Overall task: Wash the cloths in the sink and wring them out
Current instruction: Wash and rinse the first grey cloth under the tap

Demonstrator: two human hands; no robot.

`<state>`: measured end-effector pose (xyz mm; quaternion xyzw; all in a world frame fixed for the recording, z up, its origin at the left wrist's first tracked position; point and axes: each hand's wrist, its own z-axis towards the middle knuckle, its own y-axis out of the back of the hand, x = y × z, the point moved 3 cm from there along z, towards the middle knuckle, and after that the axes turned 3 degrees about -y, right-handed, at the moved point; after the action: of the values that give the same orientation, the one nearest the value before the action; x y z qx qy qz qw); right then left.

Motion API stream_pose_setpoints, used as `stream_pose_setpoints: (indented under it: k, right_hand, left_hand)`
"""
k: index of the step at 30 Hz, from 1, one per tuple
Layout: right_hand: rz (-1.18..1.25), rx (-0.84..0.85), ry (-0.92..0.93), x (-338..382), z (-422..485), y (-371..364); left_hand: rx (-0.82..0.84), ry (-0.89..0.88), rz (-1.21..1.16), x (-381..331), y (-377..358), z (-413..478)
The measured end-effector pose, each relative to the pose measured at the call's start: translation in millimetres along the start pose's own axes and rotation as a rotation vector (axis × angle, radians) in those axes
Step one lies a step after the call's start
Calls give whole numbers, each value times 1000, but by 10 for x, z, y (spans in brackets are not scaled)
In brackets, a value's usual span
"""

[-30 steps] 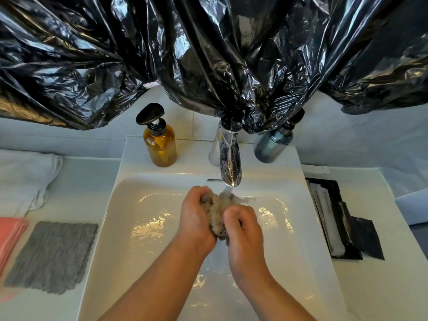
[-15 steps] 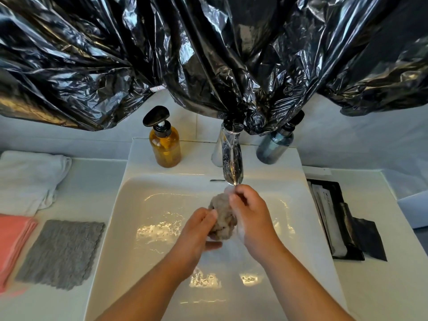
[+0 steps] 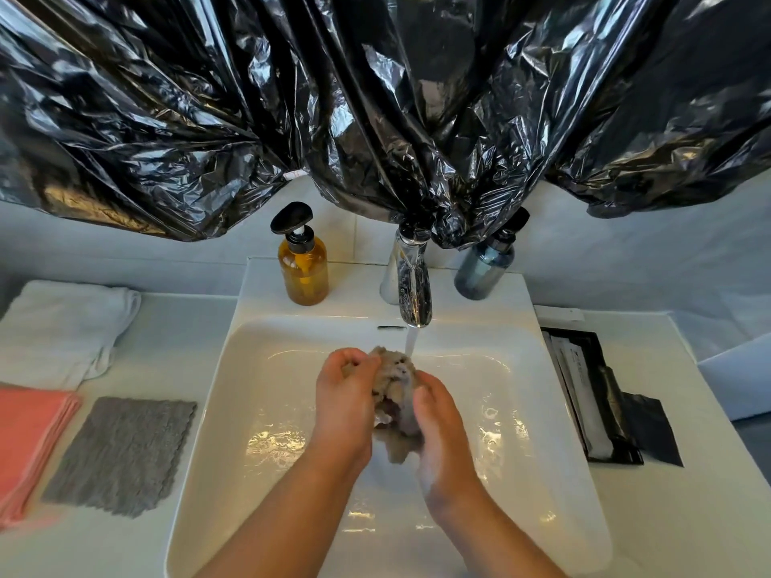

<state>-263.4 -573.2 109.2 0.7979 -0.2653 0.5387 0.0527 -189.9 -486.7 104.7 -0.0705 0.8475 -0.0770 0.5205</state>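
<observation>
A wet beige cloth [image 3: 394, 390] is bunched up between both hands over the white sink [image 3: 258, 369], just under the chrome faucet [image 3: 411, 285], from which a thin stream of water runs. My left hand [image 3: 344, 398] grips the cloth's left side with curled fingers. My right hand [image 3: 438, 427] holds its right side, with suds on the skin. On the counter to the left lie a grey cloth [image 3: 121, 452], a pink cloth [image 3: 29, 440] and a folded white cloth [image 3: 62, 327].
An amber soap dispenser [image 3: 302, 264] and a blue-grey bottle [image 3: 484, 264] flank the faucet on the sink's back ledge. A black tray [image 3: 592, 394] with packets sits on the right counter. Black plastic sheeting [image 3: 375, 98] hangs low over the wall behind.
The hands have rubbed the cloth: my left hand moved up toward the faucet and my right hand slid down and back. The cloth stays bunched under the water stream.
</observation>
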Motion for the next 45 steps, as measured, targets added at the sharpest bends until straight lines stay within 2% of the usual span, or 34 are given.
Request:
stream_pose_setpoints:
  k: [2,5,8,11,13,15,17,19,21,24,26,29,31,35,38,39,40,42,45]
  right_hand:
    - [59,-77,-14,-45,-42,-49]
    - [76,-199,9,-10,36,-65]
    - [-97,-251,45,124,220,-18]
    - [-327,-206,33,204,410,-15]
    - [-366,-167,-102,223,512,-17]
    - [-364,-88,-205,263,540,11]
    - [-380,17,-164,320,525,55]
    - [-316,33,-96,377,507,124]
    - [-175,-3,-57,370,497,188]
    - [-40,-23,-53,262,487,237]
    - [-51,-39,-59,149,404,218]
    - [-112,-107,-73,-4,219,117]
    - [-140,-149,-22,-18,129,29]
    - [-380,-249,149,107,167,-37]
    - [-375,-259,102,181,323,-35]
    - [-331,-251,69,208,380,-24]
    - [-296,-239,44,229,437,-13]
    - [-292,-200,28,265,521,-15]
    - [-358,-191,53,260,559,-19]
  left_hand:
    - [-29,-124,185,12,-68,29]
    - [94,-287,454,17,-216,-12]
    - [149,-304,496,65,-257,-40]
    - [220,-319,551,82,-240,-59]
    - [291,-306,641,38,-225,-63]
    - [341,-249,542,6,-159,-41]
    - [392,-191,374,-21,-53,-20]
    - [445,-208,444,-14,76,-3]
    - [445,-118,424,68,184,59]
    - [326,79,54,151,193,125]
    - [198,171,-192,150,97,138]
    - [60,343,-328,170,-87,175]
    - [71,312,-258,124,-202,187]
    - [64,109,19,138,-323,216]
    - [163,-7,230,119,-274,160]
    - [177,8,206,122,-256,153]
    - [215,-23,295,73,-264,126]
    - [304,49,399,29,-251,73]
    - [304,92,253,43,-123,35]
